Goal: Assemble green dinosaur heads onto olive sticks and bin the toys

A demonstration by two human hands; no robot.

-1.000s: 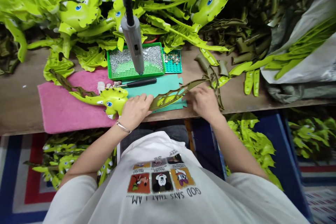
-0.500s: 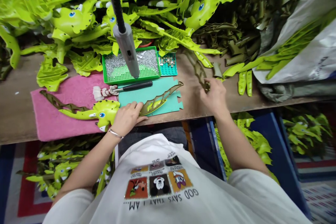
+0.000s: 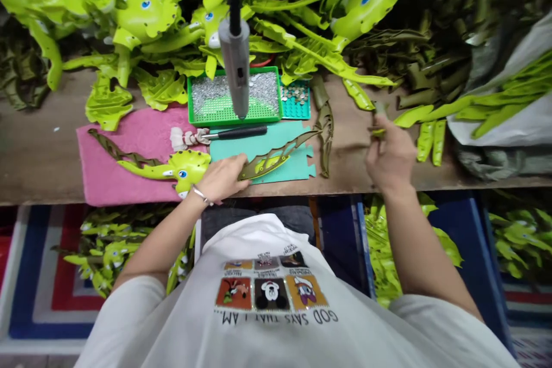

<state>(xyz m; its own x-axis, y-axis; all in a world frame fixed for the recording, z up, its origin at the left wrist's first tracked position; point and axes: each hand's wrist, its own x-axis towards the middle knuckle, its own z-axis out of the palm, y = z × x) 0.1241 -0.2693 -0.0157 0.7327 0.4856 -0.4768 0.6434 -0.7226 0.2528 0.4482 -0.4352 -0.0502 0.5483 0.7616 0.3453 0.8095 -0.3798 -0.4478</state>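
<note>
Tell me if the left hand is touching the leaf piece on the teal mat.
Touching. The head view shows the left hand with its fingers on the near end of the leaf piece.

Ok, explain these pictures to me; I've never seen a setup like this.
This is one camera worn on a person's head, looking down at their own bare hands over a wooden bench. The left hand lies flat on a lime-and-olive cutout on a teal mat. The right hand pinches a small green strip, slightly blurred. Nearby are a green tray of small silver studs, a grey tool on a black stem, a pink towel, and heaps of lime dinosaur-shaped cutouts.
</note>
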